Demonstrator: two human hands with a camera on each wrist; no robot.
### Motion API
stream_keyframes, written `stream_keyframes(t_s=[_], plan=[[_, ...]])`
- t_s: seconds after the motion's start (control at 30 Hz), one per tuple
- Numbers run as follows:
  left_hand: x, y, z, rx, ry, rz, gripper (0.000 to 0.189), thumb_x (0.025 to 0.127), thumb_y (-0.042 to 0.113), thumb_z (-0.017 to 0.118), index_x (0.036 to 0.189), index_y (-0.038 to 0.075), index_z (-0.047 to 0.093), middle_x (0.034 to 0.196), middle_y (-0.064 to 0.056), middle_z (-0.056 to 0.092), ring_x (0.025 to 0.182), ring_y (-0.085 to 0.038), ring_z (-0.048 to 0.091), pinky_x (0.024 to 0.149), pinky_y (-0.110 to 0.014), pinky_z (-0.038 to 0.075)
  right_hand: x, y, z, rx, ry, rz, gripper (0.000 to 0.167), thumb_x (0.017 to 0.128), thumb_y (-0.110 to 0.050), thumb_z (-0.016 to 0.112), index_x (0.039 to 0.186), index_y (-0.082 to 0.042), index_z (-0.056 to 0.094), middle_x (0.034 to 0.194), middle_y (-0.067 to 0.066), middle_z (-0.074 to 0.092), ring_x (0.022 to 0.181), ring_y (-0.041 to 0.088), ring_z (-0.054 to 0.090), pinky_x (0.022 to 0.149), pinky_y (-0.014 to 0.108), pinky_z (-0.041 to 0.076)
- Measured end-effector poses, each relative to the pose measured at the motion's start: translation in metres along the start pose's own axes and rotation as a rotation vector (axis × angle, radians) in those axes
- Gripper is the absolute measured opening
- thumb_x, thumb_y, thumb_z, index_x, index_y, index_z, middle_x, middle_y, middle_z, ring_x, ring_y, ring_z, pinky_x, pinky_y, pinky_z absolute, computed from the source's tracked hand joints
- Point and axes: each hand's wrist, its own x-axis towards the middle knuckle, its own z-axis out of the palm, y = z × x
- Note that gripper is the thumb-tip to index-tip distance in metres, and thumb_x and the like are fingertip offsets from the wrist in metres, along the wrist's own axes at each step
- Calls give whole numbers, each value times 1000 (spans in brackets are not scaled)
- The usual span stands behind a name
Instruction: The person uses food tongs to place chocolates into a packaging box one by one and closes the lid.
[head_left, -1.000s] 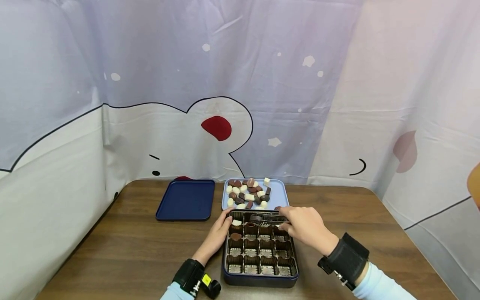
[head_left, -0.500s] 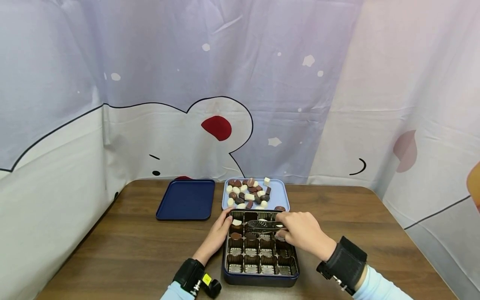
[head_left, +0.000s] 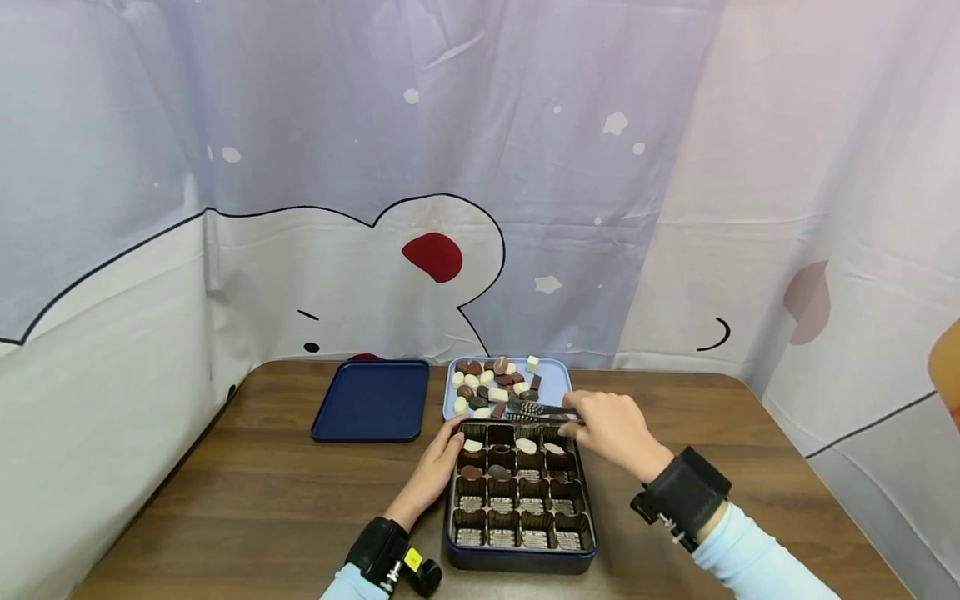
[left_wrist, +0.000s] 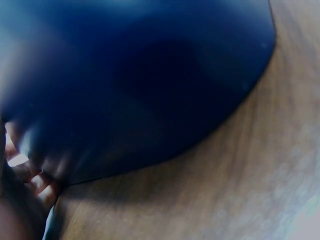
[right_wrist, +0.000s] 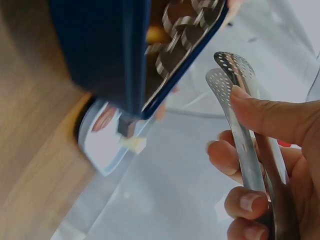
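My left hand (head_left: 433,468) holds the left side of a dark blue chocolate box (head_left: 517,560), its fingers along the outer wall. In the left wrist view, fingertips (left_wrist: 45,187) show against the blue box wall. My right hand (head_left: 611,429) grips metal tongs (head_left: 543,409) with perforated tips, over the near edge of the light blue tray. Those tips stand slightly apart with nothing between them in the right wrist view. Inside the box, a divided brown insert carries white and dark chocolates in its back row, plus a brown chocolate (head_left: 472,472) and a dark chocolate (head_left: 499,472) in the second row.
Behind the box lies the light blue tray (head_left: 557,383), bearing many mixed chocolates, mostly toward its left. A flat dark blue lid (head_left: 372,402) rests on the wooden table (head_left: 262,500) at the back left. A printed curtain hangs behind the table.
The right hand has moved the tongs from over the box back to the tray. A dark chocolate now sits in the second row's second compartment. The left hand stays put.
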Motion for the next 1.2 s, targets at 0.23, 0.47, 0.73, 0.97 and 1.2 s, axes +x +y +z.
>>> stream_keyframes(t_s=[0.23,0.47,0.73,0.97,1.2], plan=[[-6,15,-2,2,-6,34,39,105,16,32,143,5,37,146,-25,37,137,-41,32,105,-58,30,18,24,13,-51,-19,44,30,72,-26,80,69,-18,52,62,-7,54,51,14,49,42,28,33],[0,-3,1,6,10,14,40,106,20,33,144,9,37,149,-20,35,139,-38,30,107,-58,28,29,35,26,-142,-10,39,24,71,-21,80,78,-11,60,67,4,63,55,25,58,44,36,41],[3,-13,2,19,13,24,44,105,29,33,145,11,37,151,-18,33,139,-38,30,107,-58,28,35,40,39,-148,-14,30,26,72,-19,81,72,-13,56,61,0,55,52,20,52,45,34,39],[3,-10,2,12,10,18,43,106,26,32,146,11,35,151,-18,33,140,-36,29,108,-57,28,40,41,44,-178,-32,41,25,72,-20,80,74,-11,56,67,2,57,57,24,57,49,38,44],[-7,18,-2,0,-15,5,41,105,16,32,145,6,35,150,-24,31,139,-41,28,107,-58,28,42,40,52,-216,-59,51,19,74,-15,75,86,-7,63,76,7,60,64,27,60,55,40,49]])
